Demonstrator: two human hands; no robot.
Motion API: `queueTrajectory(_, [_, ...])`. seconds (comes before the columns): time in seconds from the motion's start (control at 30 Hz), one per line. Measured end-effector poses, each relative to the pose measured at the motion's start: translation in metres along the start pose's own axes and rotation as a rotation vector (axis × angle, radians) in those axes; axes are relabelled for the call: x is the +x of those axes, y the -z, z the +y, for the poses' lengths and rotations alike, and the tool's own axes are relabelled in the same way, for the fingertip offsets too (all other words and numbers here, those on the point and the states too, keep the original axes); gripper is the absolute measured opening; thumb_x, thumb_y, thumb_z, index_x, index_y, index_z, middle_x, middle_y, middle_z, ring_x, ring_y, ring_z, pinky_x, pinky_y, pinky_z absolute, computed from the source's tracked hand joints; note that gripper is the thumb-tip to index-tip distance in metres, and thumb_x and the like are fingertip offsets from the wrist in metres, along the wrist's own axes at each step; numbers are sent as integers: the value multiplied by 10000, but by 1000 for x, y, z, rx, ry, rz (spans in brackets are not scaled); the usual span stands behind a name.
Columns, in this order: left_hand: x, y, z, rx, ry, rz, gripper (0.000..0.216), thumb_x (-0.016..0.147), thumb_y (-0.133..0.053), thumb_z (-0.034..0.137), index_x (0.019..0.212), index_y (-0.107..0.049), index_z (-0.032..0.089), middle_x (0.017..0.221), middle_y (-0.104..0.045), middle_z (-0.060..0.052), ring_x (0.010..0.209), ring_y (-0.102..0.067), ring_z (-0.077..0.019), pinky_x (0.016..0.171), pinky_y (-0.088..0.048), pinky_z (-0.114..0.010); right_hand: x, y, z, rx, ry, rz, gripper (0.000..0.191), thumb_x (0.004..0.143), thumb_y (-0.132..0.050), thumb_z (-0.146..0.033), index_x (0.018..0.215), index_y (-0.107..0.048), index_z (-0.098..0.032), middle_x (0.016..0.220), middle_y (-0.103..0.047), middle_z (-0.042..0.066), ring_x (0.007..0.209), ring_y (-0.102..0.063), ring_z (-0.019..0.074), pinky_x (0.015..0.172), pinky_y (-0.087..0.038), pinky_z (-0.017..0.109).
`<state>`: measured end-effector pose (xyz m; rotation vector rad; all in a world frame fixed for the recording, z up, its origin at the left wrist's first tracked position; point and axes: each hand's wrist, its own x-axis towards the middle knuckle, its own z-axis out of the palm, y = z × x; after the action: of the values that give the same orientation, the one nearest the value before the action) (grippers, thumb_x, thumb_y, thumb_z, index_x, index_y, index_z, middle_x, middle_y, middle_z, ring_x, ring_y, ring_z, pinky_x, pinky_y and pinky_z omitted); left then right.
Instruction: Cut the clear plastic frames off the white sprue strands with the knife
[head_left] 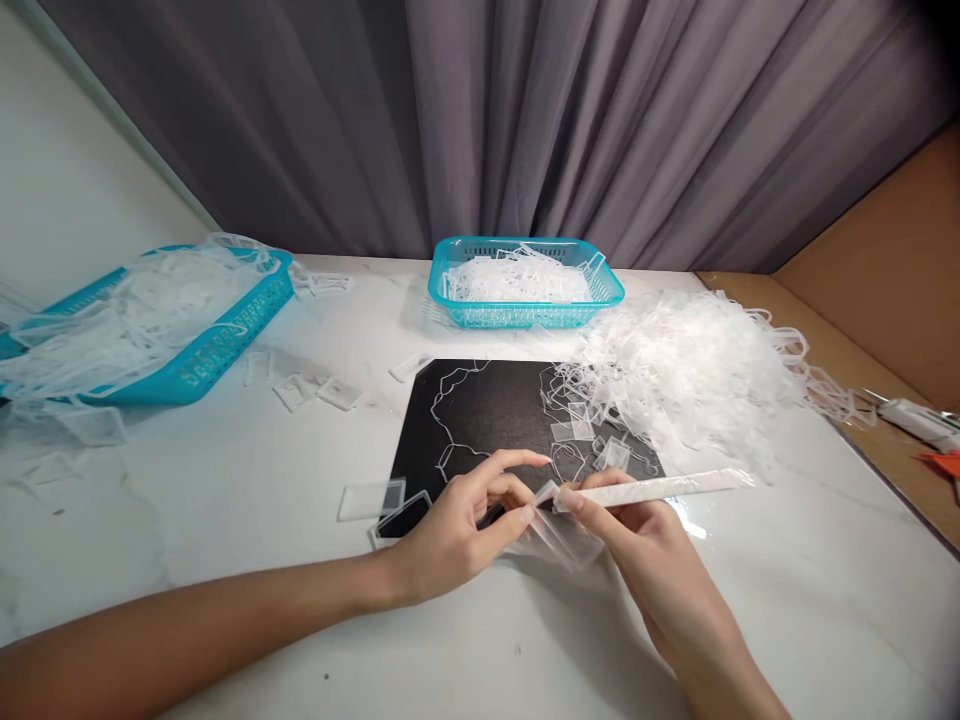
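Observation:
My left hand (454,530) pinches a thin clear plastic piece (561,542) between thumb and finger, just over the front of a black cutting mat (495,405). In my right hand (649,545) is a slim white stick-like tool (667,487), its handle wrapped in something shiny. The tool's near end meets the clear piece between my two hands; its tip is hidden by the fingers. Thin white strands (442,410) and small clear plastic rectangles (574,422) lie on the mat. Another clear rectangle (367,500) rests by my left wrist, partly over the mat's edge.
A blue basket (517,318) of white plastic frames stands at the back. A larger blue basket (225,355), heaped full, is at the left. A big pile of white plastic strips (690,370) covers the mat's right back corner. Tools (919,425) lie at the far right.

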<state>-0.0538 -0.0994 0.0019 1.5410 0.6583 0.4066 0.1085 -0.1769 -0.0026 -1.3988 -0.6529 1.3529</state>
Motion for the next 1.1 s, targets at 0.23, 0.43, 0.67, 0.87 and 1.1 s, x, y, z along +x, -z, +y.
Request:
queueTrajectory(0.23, [0, 0, -1, 23, 2, 8, 320, 889, -476, 232, 1205, -437, 268, 791, -569, 28, 757, -528, -127, 712, -415, -275, 0, -1, 1, -17, 42, 36, 235, 720, -696, -395, 679, -612, -180, 733, -570, -10, 697, -526, 125, 583, -400, 225])
queueTrajectory(0.43, [0, 0, -1, 46, 14, 10, 325, 887, -475, 231, 1206, -434, 270, 788, -579, 35, 748, -527, -122, 714, -418, -272, -3, -7, -2, -10, 59, 96, 243, 709, -704, -386, 644, -599, -177, 668, -521, -30, 644, -486, 102, 546, -377, 205])
queueTrajectory(0.67, [-1, -2, -1, 120, 15, 64, 363, 878, -484, 212, 1228, -405, 268, 720, -543, 49, 707, -517, -121, 712, -409, -279, -7, -11, -4, -163, 122, 128, 233, 739, -660, -415, 693, -627, -189, 755, -633, 10, 684, -520, 144, 571, -379, 244])
queueTrajectory(0.87, [-1, -3, -3, 159, -3, 100, 367, 889, -464, 224, 1236, -353, 270, 706, -512, 52, 705, -507, -128, 693, -404, -283, -11, -16, -3, -276, 182, 178, 213, 768, -629, -417, 715, -646, -211, 797, -653, 7, 698, -496, 150, 601, -370, 258])
queueTrajectory(1.1, [-1, -3, -4, 196, -75, 86, 352, 887, -444, 201, 1225, -348, 226, 739, -528, 34, 728, -525, -134, 703, -417, -288, -10, -15, 1, -338, 217, 177, 217, 782, -612, -417, 717, -633, -211, 802, -659, 11, 695, -509, 150, 597, -389, 256])
